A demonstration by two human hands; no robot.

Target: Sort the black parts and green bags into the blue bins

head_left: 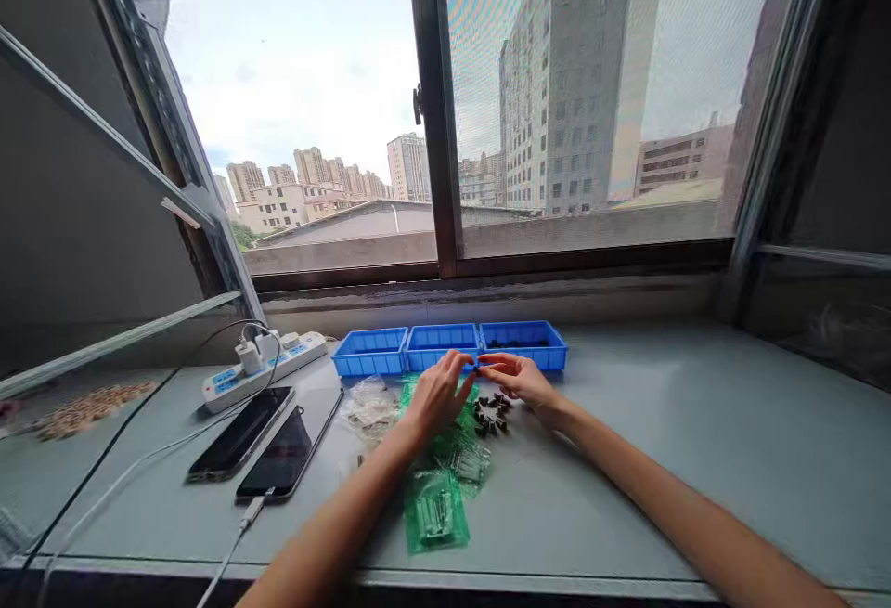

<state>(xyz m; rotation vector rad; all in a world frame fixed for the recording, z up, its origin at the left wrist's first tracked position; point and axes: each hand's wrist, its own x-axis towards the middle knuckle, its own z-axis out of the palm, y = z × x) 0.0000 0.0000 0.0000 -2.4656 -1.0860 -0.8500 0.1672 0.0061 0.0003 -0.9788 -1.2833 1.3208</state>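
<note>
My left hand (440, 392) and my right hand (523, 381) meet fingertip to fingertip in front of the blue bins. Pinched between them is a small dark part (476, 369), too small to name and partly covered by the fingers. Just below my right hand lies a pile of small dark metal-looking pieces (493, 414). Green plastic packets (436, 510) with slim shiny pieces inside lie under and in front of my left hand. Beside it on the left is a crumpled clear plastic bag (372, 407).
Three blue bins stand in a row at the back; the right bin (523, 334) holds dark pieces. On the left are two phones (240, 433), charging cables and a white power strip (264, 369). A window (445, 266) rises behind the grey table (661, 459).
</note>
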